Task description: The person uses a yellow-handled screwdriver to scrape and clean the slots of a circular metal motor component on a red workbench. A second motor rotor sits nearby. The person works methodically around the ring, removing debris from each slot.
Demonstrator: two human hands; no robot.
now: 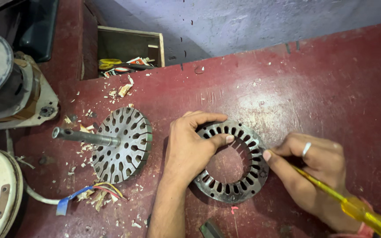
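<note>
Lying flat on the red table (331, 88), the stator ring (232, 161) was gripped at its left rim by the left hand (190, 145), thumb hooked into the bore, fingers curled over the outer edge. The right hand (314, 169) was closed around a yellow screwdriver (358, 209), forefinger stretched to the ring's right edge. A shafted rotor (122, 143) lay well left, among scraps.

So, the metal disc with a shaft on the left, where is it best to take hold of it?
Probably by the shaft: on the slotted disc it sticks out bare toward the left, free of scraps. Come from the left with the left hand, closing around it.
</note>
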